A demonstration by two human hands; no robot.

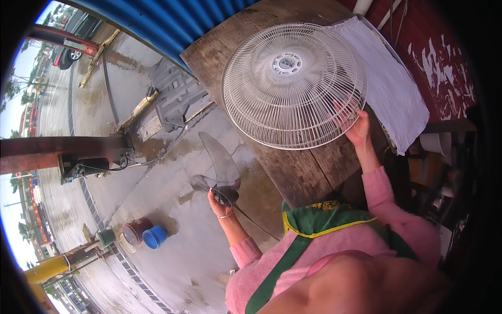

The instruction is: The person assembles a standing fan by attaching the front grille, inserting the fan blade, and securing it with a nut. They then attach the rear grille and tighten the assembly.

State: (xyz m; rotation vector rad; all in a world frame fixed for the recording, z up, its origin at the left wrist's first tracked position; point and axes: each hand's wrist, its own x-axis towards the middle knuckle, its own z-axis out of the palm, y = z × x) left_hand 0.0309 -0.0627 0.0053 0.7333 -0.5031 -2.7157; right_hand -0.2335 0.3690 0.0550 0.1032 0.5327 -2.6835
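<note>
A round white wire fan grille [252, 99], with a disc at its centre, lies on the wooden table [282, 162]. My right hand [358, 129] is closed on its near right rim; some fingers show through the wires. Off the table's left side, my left hand [220, 206] grips a translucent grey fan blade [218, 157] at its dark hub. The blade hangs over the floor, apart from the grille. How far my left fingers reach round the hub is hidden.
A white cloth [395, 91] covers something flat at the table's right. Blue corrugated sheeting [157, 23] stands behind. Down on the wet concrete are a blue bucket [155, 237], a brown bucket [133, 232] and a grey moulded panel [175, 91]. A red post [57, 152] crosses at left.
</note>
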